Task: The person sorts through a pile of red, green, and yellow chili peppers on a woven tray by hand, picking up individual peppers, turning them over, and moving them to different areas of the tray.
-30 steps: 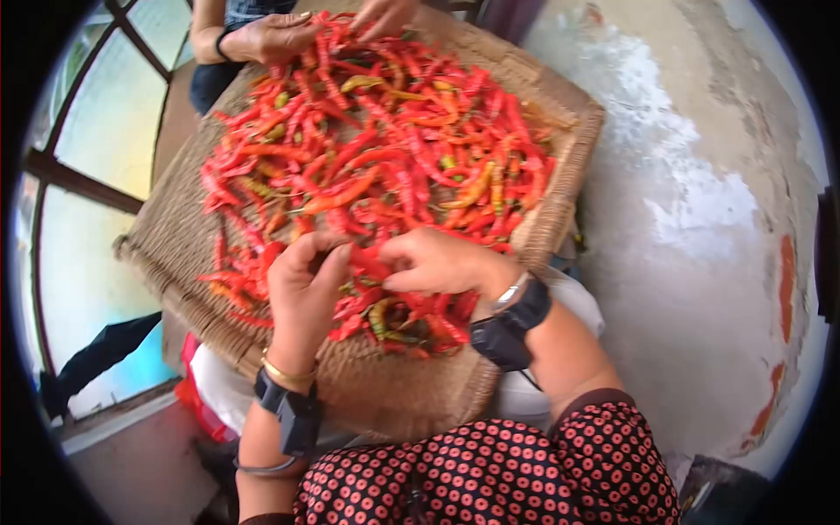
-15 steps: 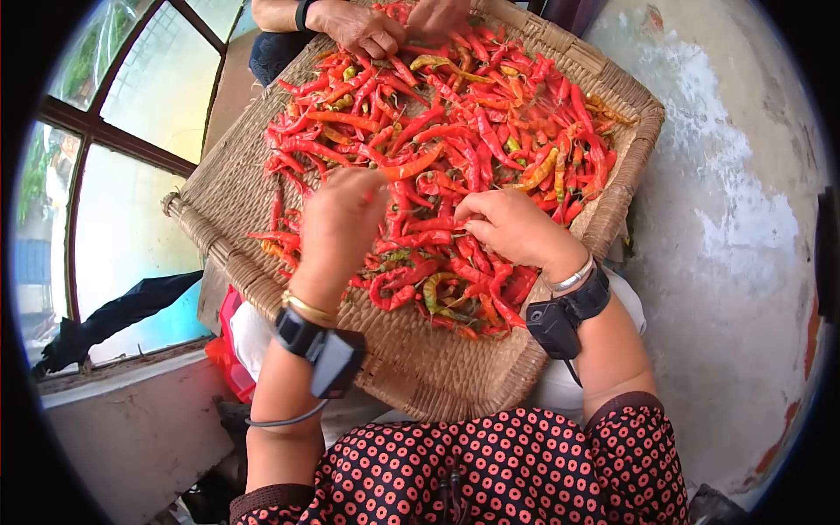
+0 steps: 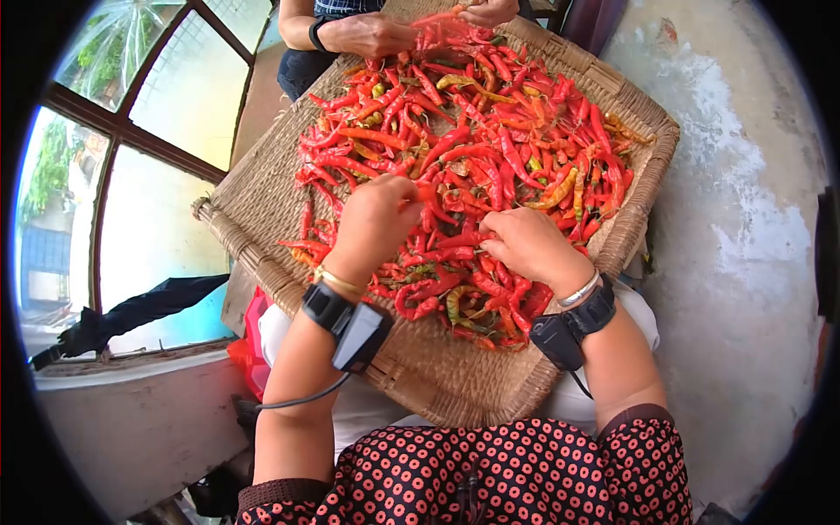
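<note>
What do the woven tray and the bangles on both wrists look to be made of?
Woven tray: plant fibre, perhaps bamboo or wicker, matte; tan interlaced strips and a wrapped rim show it.
Left-wrist bangle: probably metal, gold-toned and polished, judging by its shine; solid or plated, I can't tell.
Right-wrist bangle: likely metal, silver-toned, with bright highlights.

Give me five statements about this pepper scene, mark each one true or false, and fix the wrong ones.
1. The peppers lie in a woven tray. True.
2. Every pepper is green. False: most are red.
3. The wearer's left hand and right hand are over the tray. True.
4. The wearer's right wrist has a gold bracelet. False: it has a silver bracelet.
5. Another person's hands are at the tray's far end. True.
</note>
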`<state>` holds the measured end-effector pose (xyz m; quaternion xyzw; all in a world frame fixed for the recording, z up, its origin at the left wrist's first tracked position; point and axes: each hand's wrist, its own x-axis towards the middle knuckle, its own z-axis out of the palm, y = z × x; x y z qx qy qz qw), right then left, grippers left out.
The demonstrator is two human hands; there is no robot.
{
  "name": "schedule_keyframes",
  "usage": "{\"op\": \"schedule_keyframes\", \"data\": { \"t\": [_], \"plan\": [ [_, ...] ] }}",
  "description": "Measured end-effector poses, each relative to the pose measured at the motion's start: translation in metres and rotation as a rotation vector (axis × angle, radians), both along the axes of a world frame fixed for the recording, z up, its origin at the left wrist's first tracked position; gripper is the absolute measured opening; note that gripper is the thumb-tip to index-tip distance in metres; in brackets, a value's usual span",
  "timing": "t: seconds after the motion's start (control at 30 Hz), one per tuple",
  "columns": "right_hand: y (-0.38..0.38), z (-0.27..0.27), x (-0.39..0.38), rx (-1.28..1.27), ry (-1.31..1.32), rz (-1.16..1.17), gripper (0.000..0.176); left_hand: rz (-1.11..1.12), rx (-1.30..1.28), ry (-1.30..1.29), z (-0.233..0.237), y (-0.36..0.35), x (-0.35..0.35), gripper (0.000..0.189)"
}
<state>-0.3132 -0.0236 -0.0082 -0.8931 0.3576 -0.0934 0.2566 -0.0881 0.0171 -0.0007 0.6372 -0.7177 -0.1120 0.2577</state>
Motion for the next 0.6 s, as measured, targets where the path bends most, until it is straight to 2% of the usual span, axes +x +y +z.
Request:
{"op": "schedule_keyframes", "data": {
  "t": [0.1, 0.2, 0.27, 0.3, 0.37, 0.53, 0.6],
  "plan": [
    [0.0, 0.0, 0.0, 0.008, 0.001, -0.004, 0.019, 0.185, 0.112, 0.696, 0.006, -0.004, 0.025, 0.008],
    [0.0, -0.004, 0.001, 0.004, 0.014, -0.006, 0.019, 0.227, 0.069, 0.819, 0.028, -0.019, 0.051, 0.007],
    [0.001, -0.002, 0.002, 0.014, 0.027, -0.014, 0.019, 0.375, -0.023, 1.059, 0.029, -0.032, 0.065, 0.008],
    [0.0, -0.001, 0.002, 0.024, 0.04, -0.017, 0.019, 0.369, -0.024, 1.057, 0.022, -0.035, 0.073, 0.008],
    [-0.002, -0.002, 0.002, 0.009, 0.038, -0.016, 0.019, 0.422, -0.012, 1.24, 0.0, -0.043, 0.088, 0.013],
    [-0.001, -0.006, 0.001, -0.036, 0.002, 0.012, 0.018, 0.582, -0.084, 1.155, -0.017, -0.037, 0.078, 0.014],
    [-0.001, -0.006, 0.001, -0.021, -0.016, 0.024, 0.018, 0.546, -0.045, 1.187, -0.011, -0.036, 0.075, 0.015]
  ]
}}
